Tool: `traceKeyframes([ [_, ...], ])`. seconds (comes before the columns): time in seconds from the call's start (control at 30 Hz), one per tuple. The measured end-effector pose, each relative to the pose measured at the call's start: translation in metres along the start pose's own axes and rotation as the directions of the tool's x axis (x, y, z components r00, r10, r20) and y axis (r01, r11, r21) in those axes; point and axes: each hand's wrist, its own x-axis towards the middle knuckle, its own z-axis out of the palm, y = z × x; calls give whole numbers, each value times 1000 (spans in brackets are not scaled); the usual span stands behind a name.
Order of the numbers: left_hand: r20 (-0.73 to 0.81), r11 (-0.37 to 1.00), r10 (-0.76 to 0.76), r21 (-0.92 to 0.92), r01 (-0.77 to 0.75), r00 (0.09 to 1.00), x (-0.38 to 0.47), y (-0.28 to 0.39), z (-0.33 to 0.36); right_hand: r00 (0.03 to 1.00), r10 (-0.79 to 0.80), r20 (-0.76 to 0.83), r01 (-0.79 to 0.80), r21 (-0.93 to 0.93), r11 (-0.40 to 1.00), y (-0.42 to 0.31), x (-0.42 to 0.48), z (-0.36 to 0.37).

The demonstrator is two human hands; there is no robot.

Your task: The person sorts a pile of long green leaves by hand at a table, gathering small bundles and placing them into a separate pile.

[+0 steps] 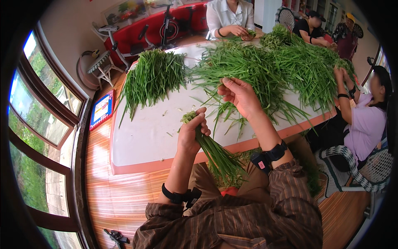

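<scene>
My left hand [190, 132] grips a bunch of long green stalks [216, 152], which look like flowering garlic chives. Their pale bud heads [188, 117] poke out above the fist, and the leafy ends hang down over my lap. Over the near side of a large loose pile of the same stalks [245, 65] is my right hand [238, 95], thumb close to the curled fingers. Whether anything thin is pinched there cannot be made out against the green. A neater heap of stalks [155, 73], heads aligned at the far side, lies on the left of the white-topped table [146, 137].
Across the table a person in white [231, 18] handles a small bunch. At right, a person in lilac [363, 121] sits in a woven chair [357, 168]; two more people are behind. Windows [43, 124] line the left. Plant scraps [228, 177] lie below the table edge.
</scene>
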Motion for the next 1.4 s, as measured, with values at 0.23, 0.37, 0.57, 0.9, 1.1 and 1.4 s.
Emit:
traceKeyframes([
  [0.23, 1, 989, 130, 71, -130, 991, -10, -3, 24, 994, 35, 100, -52, 180, 982, -9, -34, 5],
  [0.37, -86, 868, 461, 248, -429, 883, -56, 14, 43, 984, -173, 44, 171, 41, 984, -16, -51, 22],
  [0.57, -17, 885, 371, 310, -348, 928, -55, -7, 55, 792, -608, 54, 604, -209, 769, -15, -76, 37],
  [0.9, -5, 886, 379, 290, -361, 925, -49, 1, 56, 749, -653, 115, 658, -252, 710, -10, -97, 47],
  [1.1, 27, 882, 374, 298, -365, 927, -48, 1, 51, 636, -740, 220, 742, -440, 507, -12, -103, 47],
  [1.4, 48, 902, 244, 356, -245, 968, -42, 9, 39, 639, -664, 388, 745, -525, 411, -18, -101, 42],
])
